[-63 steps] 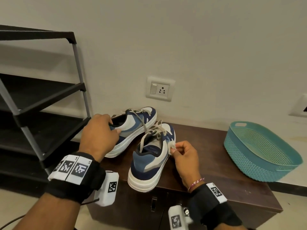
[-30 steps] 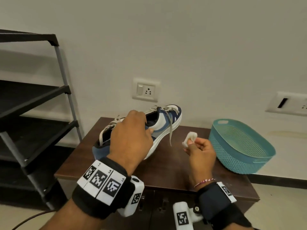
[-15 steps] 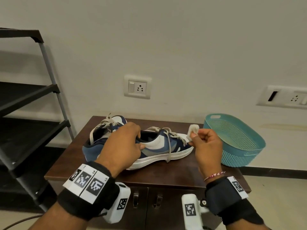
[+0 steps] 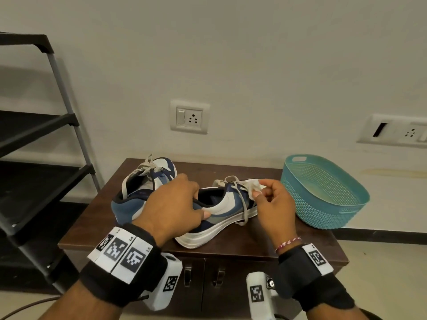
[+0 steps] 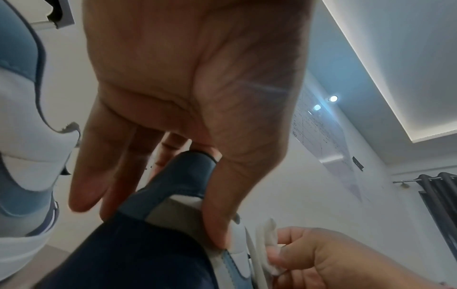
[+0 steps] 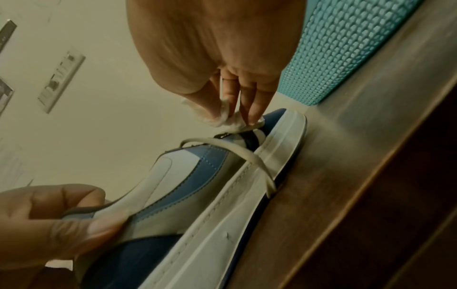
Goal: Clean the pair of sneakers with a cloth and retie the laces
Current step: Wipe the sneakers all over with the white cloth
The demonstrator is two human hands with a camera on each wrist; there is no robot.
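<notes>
Two blue, white and grey sneakers stand on a dark wooden cabinet. The near sneaker lies crosswise, toe to the right, its grey lace hanging loose over the side. My left hand grips its heel collar, thumb outside and fingers inside. My right hand pinches a small white cloth and holds it against the sneaker's toe end. The other sneaker stands behind at the left, laces loose.
A teal plastic basket stands at the cabinet's right end, close to my right hand. A black shelf rack rises at the left. Wall sockets sit above the cabinet. The cabinet's front edge lies just below the near sneaker.
My left hand lifted one sneaker over to the right and set it down crosswise in front. My right hand with the cloth came down onto its toe end.
</notes>
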